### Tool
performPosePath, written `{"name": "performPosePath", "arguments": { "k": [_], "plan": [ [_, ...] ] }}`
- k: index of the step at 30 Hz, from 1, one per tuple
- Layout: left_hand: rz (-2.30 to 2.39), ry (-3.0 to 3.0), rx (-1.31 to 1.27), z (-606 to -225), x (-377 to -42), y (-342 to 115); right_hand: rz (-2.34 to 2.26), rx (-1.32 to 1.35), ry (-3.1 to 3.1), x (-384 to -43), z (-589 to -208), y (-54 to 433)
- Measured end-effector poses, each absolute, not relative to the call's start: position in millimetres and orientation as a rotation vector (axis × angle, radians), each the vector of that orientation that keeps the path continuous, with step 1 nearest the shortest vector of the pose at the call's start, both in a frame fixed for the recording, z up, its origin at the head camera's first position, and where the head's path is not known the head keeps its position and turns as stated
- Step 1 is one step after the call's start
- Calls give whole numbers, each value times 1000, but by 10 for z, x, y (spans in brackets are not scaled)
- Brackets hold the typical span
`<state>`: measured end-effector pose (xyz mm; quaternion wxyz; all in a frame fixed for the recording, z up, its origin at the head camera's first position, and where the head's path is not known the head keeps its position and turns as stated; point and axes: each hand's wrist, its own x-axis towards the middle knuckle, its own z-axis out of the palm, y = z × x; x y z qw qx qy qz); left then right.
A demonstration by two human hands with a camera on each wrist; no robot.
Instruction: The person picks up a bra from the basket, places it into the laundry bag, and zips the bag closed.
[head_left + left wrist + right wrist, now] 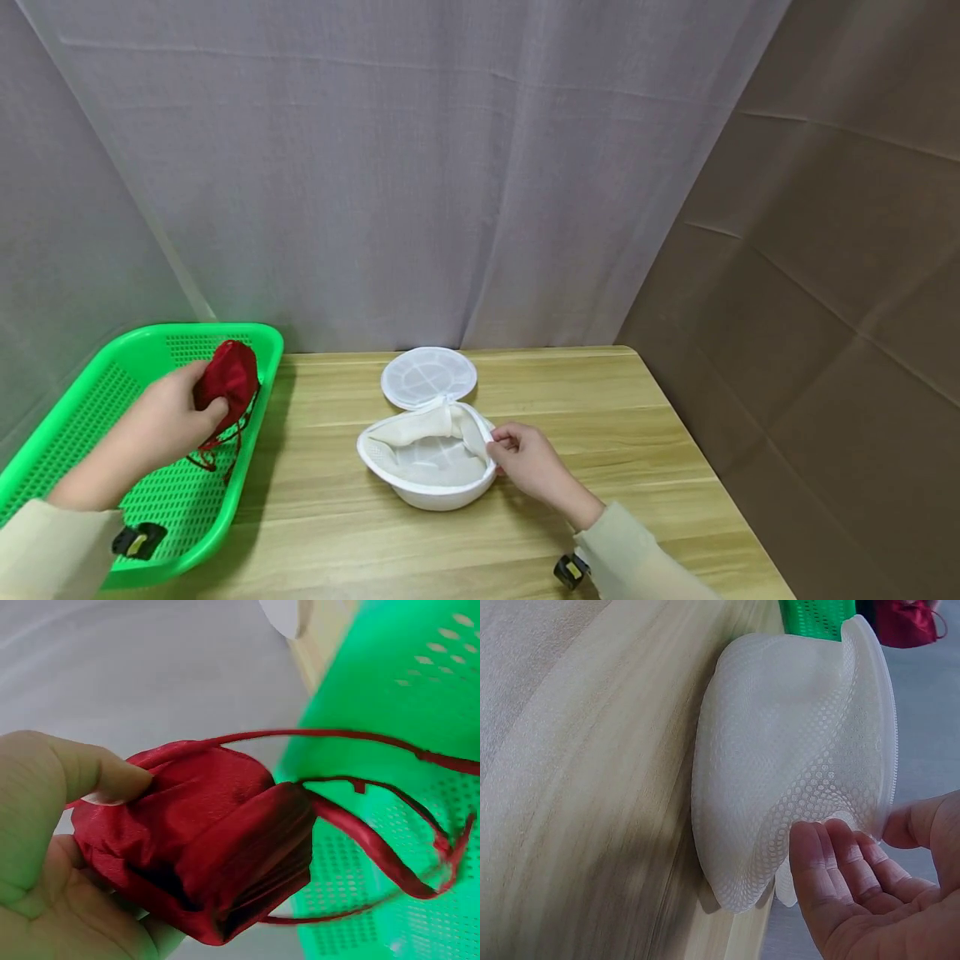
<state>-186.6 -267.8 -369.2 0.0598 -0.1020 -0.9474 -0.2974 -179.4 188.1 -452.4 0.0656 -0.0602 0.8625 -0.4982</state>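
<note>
A red satin drawstring pouch (231, 377) is gripped by my left hand (168, 412) above the green basket. In the left wrist view the pouch (202, 832) is pinched between thumb and fingers, its thin red cords trailing toward the basket. On the table, a white mesh laundry bag (438, 458) stands with its top unzipped and its round lid (429, 377) folded back behind it. My right hand (528, 458) pinches the bag's right rim. The right wrist view shows the mesh side (780, 750) and zipper edge, with thumb and fingertips at that rim.
The green perforated basket (273, 342) stands at the table's left side, its high rim beside my left forearm. A wooden table (600, 392) bears the mesh bag. Grey curtain (375, 167) hangs behind the table, and brown cloth (825, 292) hangs along the right.
</note>
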Motion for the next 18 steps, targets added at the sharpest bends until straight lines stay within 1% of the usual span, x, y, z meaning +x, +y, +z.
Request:
{"name": "performPosePath", "arguments": {
  "k": [11,18],
  "plan": [
    [-925,-2639,-350,-3444,-1721,-2373,-1500,-174,2603,-1800,-4545,1883],
    [-1001,-2531,-437,-3369,-1595,-2108,-1509,-161,2586,-1795,-4557,1886]
  ]
}}
